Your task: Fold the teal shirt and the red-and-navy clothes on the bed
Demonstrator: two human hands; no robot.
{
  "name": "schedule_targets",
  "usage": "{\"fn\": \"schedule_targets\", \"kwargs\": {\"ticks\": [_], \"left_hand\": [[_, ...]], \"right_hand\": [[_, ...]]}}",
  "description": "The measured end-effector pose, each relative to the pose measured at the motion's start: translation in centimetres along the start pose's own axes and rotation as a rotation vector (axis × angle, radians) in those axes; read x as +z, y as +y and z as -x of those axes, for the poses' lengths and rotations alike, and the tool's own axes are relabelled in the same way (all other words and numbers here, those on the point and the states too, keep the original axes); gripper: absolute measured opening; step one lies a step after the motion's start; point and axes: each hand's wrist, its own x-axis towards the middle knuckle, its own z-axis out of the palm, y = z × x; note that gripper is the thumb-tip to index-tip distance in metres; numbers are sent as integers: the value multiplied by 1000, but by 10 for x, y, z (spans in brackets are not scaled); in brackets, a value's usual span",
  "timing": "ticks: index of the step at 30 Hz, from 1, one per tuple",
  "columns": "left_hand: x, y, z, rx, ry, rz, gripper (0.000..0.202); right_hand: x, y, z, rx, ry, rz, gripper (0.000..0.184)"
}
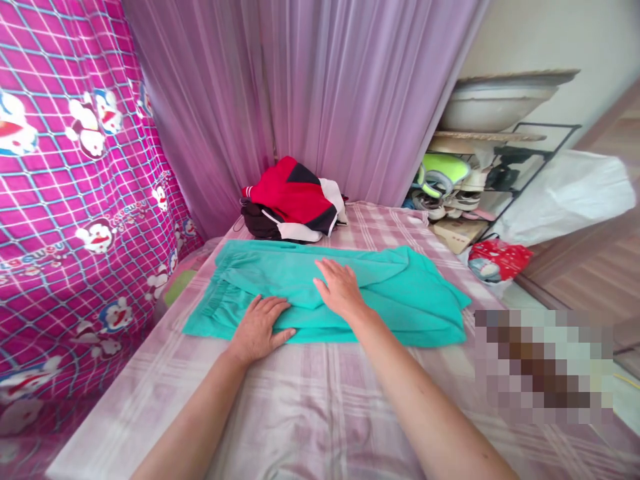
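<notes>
A bed with a pink checked sheet (310, 400) is seen, with a purple curtain (310, 87) at the far side and a pink cartoon cloth (75, 200) on the left. Teal pants (400, 300) are laid flat across the middle of the bed. A pile of red, black and white clothes (295, 200) is kept just behind them. The pants seem to be getting pressed smooth. The left hand (260, 327) is laid open on their near edge, by the waistband. The right hand (340, 287) is spread flat on their middle. Nothing is gripped. To lift or fold the pants, an edge would have to be pinched first.
</notes>
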Motion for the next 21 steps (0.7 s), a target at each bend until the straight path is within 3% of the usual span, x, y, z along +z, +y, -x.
{"fn": "schedule_targets", "kwargs": {"ticks": [4, 7, 12, 17, 21], "left_hand": [[2, -1, 1, -17, -1, 21, 58], [4, -2, 2, -24, 6, 40, 59], [3, -2, 3, -32, 20, 73, 56], [1, -2, 2, -70, 0, 106, 52], [1, -5, -2, -84, 36, 118, 50]], "right_hand": [[30, -5, 0, 29, -124, 77, 51], [43, 0, 10, 33, -131, 114, 51], [41, 14, 21, 52, -113, 145, 51], [34, 43, 34, 191, -125, 160, 52], [34, 57, 39, 208, -141, 152, 53]]}}
